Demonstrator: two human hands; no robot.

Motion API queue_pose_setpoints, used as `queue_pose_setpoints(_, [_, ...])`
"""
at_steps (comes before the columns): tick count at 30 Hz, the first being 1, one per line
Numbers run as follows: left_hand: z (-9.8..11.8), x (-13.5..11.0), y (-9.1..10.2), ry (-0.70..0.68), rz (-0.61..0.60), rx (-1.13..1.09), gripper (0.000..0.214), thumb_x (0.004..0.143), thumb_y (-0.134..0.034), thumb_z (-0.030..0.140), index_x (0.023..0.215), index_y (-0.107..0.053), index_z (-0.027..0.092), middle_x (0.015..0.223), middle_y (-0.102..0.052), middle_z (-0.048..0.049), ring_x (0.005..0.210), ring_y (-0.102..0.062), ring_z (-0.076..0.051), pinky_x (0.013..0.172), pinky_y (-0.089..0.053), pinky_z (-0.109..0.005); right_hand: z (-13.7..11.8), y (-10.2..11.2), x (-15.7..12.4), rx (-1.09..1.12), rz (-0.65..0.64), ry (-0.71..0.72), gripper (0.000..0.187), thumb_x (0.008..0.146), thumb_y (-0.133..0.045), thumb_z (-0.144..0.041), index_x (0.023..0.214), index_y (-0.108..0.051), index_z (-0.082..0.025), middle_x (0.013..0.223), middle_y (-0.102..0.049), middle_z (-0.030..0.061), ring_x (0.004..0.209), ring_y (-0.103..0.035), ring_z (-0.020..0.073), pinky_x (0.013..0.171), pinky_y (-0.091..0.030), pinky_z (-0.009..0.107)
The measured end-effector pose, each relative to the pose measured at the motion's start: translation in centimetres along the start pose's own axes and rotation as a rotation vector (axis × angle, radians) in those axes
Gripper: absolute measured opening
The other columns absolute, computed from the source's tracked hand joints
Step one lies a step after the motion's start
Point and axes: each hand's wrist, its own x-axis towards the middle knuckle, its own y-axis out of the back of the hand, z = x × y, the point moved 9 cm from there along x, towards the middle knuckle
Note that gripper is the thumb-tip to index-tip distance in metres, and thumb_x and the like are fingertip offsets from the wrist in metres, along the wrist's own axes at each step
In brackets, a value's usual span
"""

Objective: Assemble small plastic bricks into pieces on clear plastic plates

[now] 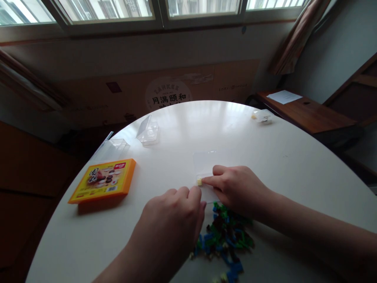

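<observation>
A small transparent box (196,178) with its lid folded back lies on the white table in front of me. Pale yellow toy bricks (199,181) sit inside at its left end. My right hand (232,182) reaches in from the right, its index finger stretched out and touching these bricks, the other fingers bent. Just left of the box's near side, my left hand (176,216) has its fingers curled and its thumb pressed in; whatever they may hold is hidden. Below both hands lies a loose heap of green, blue, dark and yellow toy bricks (225,232), partly covered by my left hand.
An orange-yellow game box (104,181) lies at the left. Behind it are two open clear plastic boxes (118,146) (149,133). A small clear bag (263,116) lies by the far right edge of the round table (165,169). A wooden desk (309,110) stands beyond.
</observation>
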Motion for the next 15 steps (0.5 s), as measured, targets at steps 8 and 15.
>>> queue_pose_setpoints(8, [-2.8, 1.7, -0.6, 0.125, -0.043, -0.011, 0.027, 0.094, -0.038, 0.026, 0.078, -0.059, 0.019, 0.072, -0.064, -0.0047, 0.062, -0.063, -0.021, 0.053, -0.039, -0.029, -0.1, 0.0, 0.0, 0.006, -0.007, -0.003, 0.024, 0.09, -0.053, -0.027, 0.103, -0.072, -0.032, 0.078, -0.061, -0.0008, 0.057, -0.043, 0.0098, 0.052, -0.02, 0.027])
queue_pose_setpoints(15, [-2.3, 1.9, -1.3, 0.094, -0.067, -0.022, 0.024, 0.093, -0.04, 0.022, 0.084, -0.062, 0.018, 0.081, -0.064, -0.0064, 0.071, -0.065, -0.022, 0.058, -0.045, -0.03, -0.1, 0.1, 0.1, 0.004, 0.001, 0.0, 0.022, 0.089, -0.054, -0.027, 0.099, -0.073, -0.032, 0.078, -0.06, -0.0011, 0.055, -0.04, 0.0096, 0.052, -0.019, 0.028])
